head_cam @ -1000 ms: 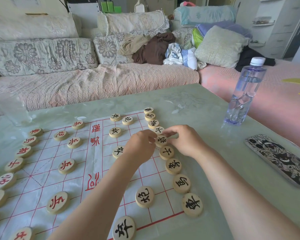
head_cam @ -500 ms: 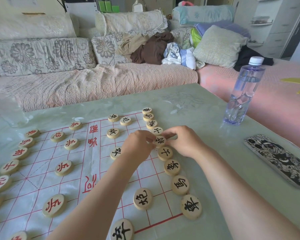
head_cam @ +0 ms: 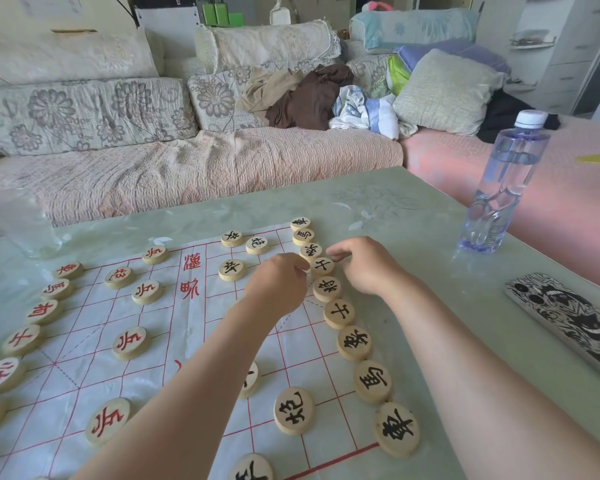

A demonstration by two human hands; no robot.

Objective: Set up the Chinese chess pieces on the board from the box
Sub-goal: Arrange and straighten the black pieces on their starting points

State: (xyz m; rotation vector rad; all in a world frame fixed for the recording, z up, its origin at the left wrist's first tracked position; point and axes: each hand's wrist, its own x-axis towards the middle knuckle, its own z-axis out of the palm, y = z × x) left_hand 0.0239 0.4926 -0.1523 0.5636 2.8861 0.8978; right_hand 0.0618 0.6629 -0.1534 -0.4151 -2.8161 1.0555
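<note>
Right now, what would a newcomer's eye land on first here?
The left hand and right hand meet at one black-lettered piece in the column along the right edge of the board. Red-lettered pieces line its left side. A clear water bottle stands at the far right of the table, with a patterned phone nearer.

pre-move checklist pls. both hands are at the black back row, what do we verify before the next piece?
1. Black back row holds nine pieces in line: ok.
2. Grip of left hand and right hand on the piece between them: cannot tell.
3. All five black soldiers placed: cannot tell, the left forearm covers part of the board.
4. Red back row complete: cannot tell, the frame cuts it off.
5. Water bottle and phone off the board: ok.
</note>
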